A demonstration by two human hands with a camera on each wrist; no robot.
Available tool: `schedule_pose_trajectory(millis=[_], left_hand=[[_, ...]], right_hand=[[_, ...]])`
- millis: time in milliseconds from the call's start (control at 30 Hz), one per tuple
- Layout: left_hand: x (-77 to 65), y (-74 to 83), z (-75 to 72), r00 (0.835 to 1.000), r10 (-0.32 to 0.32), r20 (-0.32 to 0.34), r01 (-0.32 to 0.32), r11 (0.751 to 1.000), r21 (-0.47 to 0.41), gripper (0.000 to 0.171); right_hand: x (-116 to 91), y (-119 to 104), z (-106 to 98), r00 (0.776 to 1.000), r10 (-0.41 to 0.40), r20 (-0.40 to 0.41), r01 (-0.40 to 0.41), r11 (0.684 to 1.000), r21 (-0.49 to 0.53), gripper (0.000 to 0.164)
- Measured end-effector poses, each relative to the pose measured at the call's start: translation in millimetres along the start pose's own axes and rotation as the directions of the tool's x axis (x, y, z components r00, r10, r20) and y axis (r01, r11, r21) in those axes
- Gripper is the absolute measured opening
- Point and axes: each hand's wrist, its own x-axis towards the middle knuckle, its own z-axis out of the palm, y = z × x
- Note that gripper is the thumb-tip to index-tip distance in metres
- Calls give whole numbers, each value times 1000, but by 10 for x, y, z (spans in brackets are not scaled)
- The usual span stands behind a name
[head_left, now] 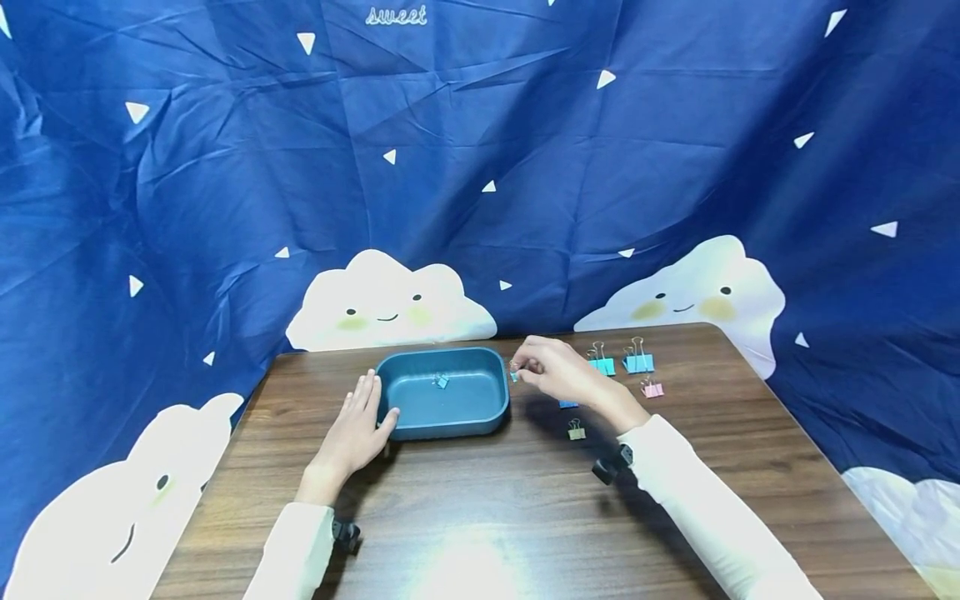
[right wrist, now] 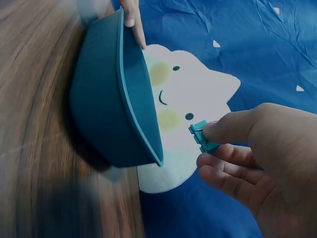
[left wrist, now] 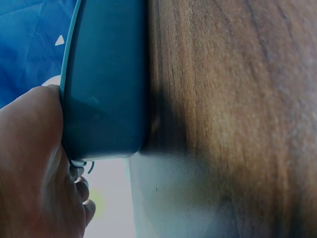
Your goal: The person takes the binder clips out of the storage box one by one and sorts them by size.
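My right hand [head_left: 557,367] pinches a small teal binder clip [right wrist: 202,136] between thumb and fingers, just past the right end of a blue-green tray [head_left: 450,432]. In the right wrist view the clip is held higher than the table, apart from the tray's rim. My left hand [head_left: 360,425] rests against the tray's left end with its fingers straight, the thumb at the near corner; the left wrist view shows the thumb [left wrist: 37,119] right at the rim. Inside the tray lies a light-blue binder clip [head_left: 442,382].
Right of the tray, partly behind my right arm, are several binder clips: a teal one [head_left: 604,367], a light-blue one [head_left: 640,363], a pink one [head_left: 653,390], a blue one [head_left: 569,405] and a yellowish one [head_left: 577,433]. A blue curtain [head_left: 450,208] hangs behind the wooden table [head_left: 480,492].
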Motion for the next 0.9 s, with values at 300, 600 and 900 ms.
schedule_pose_trajectory(millis=[300,600,900], left_hand=[[8,-36,25,1000,10,-19,-10,1000,19,79],[7,-26,26,1000,9,-14,-9,1000,9,78],[7,-37,37,1000,12,-21,-12,1000,2,78]], right_hand=[[-294,141,-86,999,12,-51,-13,1000,-21,5],[-564,311,-146,995,70,-69,-73,997,-28,8],[-813,492,-168,987,116,-107,-119,993,-20,9]])
